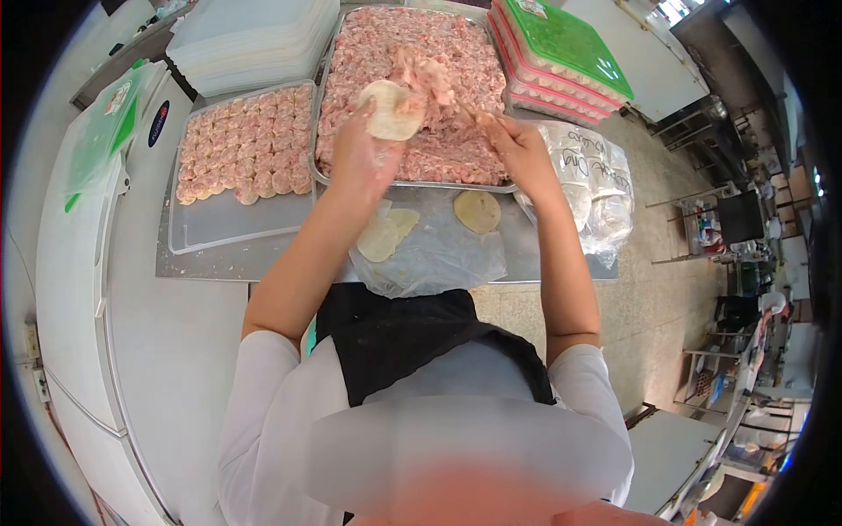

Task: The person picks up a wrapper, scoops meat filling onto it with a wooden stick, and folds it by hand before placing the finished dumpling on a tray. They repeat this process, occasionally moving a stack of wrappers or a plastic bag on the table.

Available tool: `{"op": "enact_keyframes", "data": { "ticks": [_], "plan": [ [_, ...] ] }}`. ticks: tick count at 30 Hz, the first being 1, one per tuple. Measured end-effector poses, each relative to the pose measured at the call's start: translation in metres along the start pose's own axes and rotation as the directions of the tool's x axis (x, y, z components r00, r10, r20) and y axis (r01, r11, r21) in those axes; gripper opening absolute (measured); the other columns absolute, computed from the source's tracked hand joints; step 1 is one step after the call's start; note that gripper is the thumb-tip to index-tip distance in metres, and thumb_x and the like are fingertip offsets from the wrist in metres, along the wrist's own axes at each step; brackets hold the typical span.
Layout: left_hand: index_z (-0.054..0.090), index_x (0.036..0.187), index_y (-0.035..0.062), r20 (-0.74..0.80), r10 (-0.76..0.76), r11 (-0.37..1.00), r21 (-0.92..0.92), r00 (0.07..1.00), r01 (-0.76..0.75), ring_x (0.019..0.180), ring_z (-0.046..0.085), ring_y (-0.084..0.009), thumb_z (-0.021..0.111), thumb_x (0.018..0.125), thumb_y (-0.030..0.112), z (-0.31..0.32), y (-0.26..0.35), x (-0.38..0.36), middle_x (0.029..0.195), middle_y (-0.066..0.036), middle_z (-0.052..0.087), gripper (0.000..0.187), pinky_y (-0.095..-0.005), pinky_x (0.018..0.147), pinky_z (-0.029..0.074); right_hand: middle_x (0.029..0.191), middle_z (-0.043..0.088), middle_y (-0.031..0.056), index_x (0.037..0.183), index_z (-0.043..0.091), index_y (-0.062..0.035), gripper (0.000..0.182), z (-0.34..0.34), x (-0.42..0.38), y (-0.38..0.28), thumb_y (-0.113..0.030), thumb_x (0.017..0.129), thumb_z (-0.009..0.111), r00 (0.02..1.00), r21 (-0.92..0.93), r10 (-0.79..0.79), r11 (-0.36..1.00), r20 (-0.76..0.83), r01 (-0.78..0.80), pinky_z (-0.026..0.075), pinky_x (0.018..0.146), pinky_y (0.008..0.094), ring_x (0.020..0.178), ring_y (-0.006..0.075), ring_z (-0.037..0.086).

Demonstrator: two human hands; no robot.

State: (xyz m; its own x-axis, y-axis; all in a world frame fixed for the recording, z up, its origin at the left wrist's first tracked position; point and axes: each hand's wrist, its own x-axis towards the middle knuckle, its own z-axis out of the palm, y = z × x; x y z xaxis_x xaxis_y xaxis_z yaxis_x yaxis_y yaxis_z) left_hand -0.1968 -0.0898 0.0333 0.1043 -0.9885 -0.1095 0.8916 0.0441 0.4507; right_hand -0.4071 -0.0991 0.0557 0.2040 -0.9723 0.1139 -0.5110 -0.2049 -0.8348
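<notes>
My left hand [364,167] holds a round dough wrapper [382,118] with a dab of pink minced meat on it, over the near left part of a large metal tray [412,183] full of minced meat [395,44]. My right hand [524,156] is closed at the tray's right side, gripping a thin tool [468,109] that points into the meat; most of it is hidden or blurred. Between my forearms, loose wrappers [379,241] and one round wrapper [478,212] lie on a clear plastic bag [438,259].
Left of the meat, a plastic tray [246,230] carries rows of filled dumplings [250,145]. Stacked translucent trays [254,53] stand behind it. At the back right are stacked pink trays [561,96] under a green lid [570,39]. Bagged packs [596,175] lie to the right.
</notes>
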Motion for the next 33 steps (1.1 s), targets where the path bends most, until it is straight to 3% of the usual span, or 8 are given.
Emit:
{"op": "enact_keyframes", "data": {
  "ticks": [15, 17, 18, 20, 27, 30, 32, 33],
  "plan": [
    [0.042, 0.128, 0.0003, 0.067, -0.006, 0.994, -0.11, 0.998, 0.013, 0.104, 0.056, -0.0291, 0.034, 0.095, 0.055, -0.015, 0.012, 0.038, 0.113, -0.014, 0.058, 0.065, -0.0492, 0.093, 0.043, 0.086, 0.064, 0.0198, 0.109, 0.063, -0.0038, 0.026, 0.007, -0.008, -0.026, -0.018, 0.087, 0.061, 0.9, -0.627, -0.415, 0.667, 0.136, 0.403, 0.049, 0.066, 0.0455, 0.078, 0.0374, 0.062],
    [0.047, 0.124, 0.0001, 0.735, 0.104, 0.899, -0.357, 0.67, 0.252, 0.1, 0.057, -0.024, 0.039, 0.095, 0.053, -0.053, 0.01, 0.065, 0.105, -0.011, 0.06, 0.061, -0.0454, 0.09, 0.045, 0.086, 0.064, 0.0195, 0.11, 0.062, -0.0036, 0.028, 0.003, -0.008, -0.037, -0.018, 0.087, 0.061, 0.88, -0.606, -0.42, 0.648, 0.22, 0.461, 0.049, 0.065, 0.0461, 0.077, 0.0371, 0.062],
    [0.047, 0.124, 0.0001, 0.737, 0.111, 0.901, -0.357, 0.666, 0.245, 0.1, 0.057, -0.024, 0.039, 0.095, 0.053, -0.039, 0.018, 0.055, 0.105, -0.011, 0.06, 0.061, -0.0454, 0.09, 0.045, 0.087, 0.064, 0.019, 0.111, 0.061, -0.0037, 0.028, -0.004, -0.016, -0.062, -0.017, 0.087, 0.061, 0.905, -0.684, -0.368, 0.605, 0.214, 0.408, 0.049, 0.066, 0.0465, 0.076, 0.0372, 0.061],
    [0.048, 0.121, 0.0002, -0.088, -0.018, 0.999, 0.028, 0.996, 0.021, 0.097, 0.057, -0.0224, 0.043, 0.095, 0.05, 0.004, 0.032, 0.019, 0.098, -0.011, 0.059, 0.056, -0.0442, 0.088, 0.046, 0.088, 0.064, 0.0184, 0.112, 0.061, -0.0038, 0.029, 0.001, -0.023, -0.069, -0.017, 0.087, 0.061, 0.929, -0.755, -0.311, 0.556, 0.2, 0.348, 0.049, 0.066, 0.0469, 0.076, 0.0372, 0.061],
    [0.045, 0.127, 0.0019, 0.327, -0.088, 0.871, -0.433, 0.941, 0.232, 0.108, 0.055, -0.0253, 0.061, 0.088, 0.036, -0.029, 0.034, 0.028, 0.118, -0.018, 0.055, 0.054, -0.045, 0.093, 0.045, 0.078, 0.062, 0.0137, 0.104, 0.065, -0.0016, 0.024, -0.019, -0.014, -0.047, -0.02, 0.09, 0.06, 0.813, -0.46, -0.555, 0.683, 0.179, 0.567, 0.047, 0.06, 0.0359, 0.065, 0.027, 0.06],
    [0.047, 0.125, 0.0036, 0.387, -0.068, 0.944, 0.323, 0.919, -0.066, 0.11, 0.055, -0.0241, 0.071, 0.081, 0.02, -0.006, 0.047, -0.01, 0.123, -0.016, 0.053, 0.052, -0.0373, 0.093, 0.048, 0.065, 0.055, 0.0057, 0.102, 0.066, -0.0009, 0.027, -0.031, -0.033, -0.051, -0.025, 0.095, 0.056, 0.978, -0.256, -0.172, 0.946, 0.122, 0.198, 0.041, 0.056, 0.0293, 0.058, 0.0142, 0.05],
    [0.046, 0.129, 0.0054, 0.72, 0.16, 0.074, 0.674, 0.675, -0.735, 0.107, 0.058, -0.0206, 0.073, 0.078, 0.011, -0.009, 0.055, -0.009, 0.128, -0.012, 0.053, 0.058, -0.0347, 0.093, 0.05, 0.062, 0.048, -0.0003, 0.102, 0.066, 0.0005, 0.031, -0.034, -0.045, -0.058, -0.028, 0.096, 0.055, 0.97, -0.268, -0.042, 0.957, 0.24, 0.108, 0.038, 0.053, 0.0269, 0.058, 0.0095, 0.044],
    [0.046, 0.129, 0.0054, 0.721, 0.164, 0.072, 0.672, 0.674, -0.737, 0.107, 0.058, -0.0206, 0.073, 0.078, 0.011, -0.006, 0.057, -0.01, 0.128, -0.012, 0.053, 0.058, -0.0347, 0.093, 0.05, 0.06, 0.045, -0.0033, 0.101, 0.066, 0.0012, 0.033, -0.035, -0.05, -0.063, -0.029, 0.097, 0.054, 0.955, -0.277, 0.021, 0.959, 0.297, 0.065, 0.036, 0.051, 0.0258, 0.058, 0.0071, 0.042]
  ]
}}
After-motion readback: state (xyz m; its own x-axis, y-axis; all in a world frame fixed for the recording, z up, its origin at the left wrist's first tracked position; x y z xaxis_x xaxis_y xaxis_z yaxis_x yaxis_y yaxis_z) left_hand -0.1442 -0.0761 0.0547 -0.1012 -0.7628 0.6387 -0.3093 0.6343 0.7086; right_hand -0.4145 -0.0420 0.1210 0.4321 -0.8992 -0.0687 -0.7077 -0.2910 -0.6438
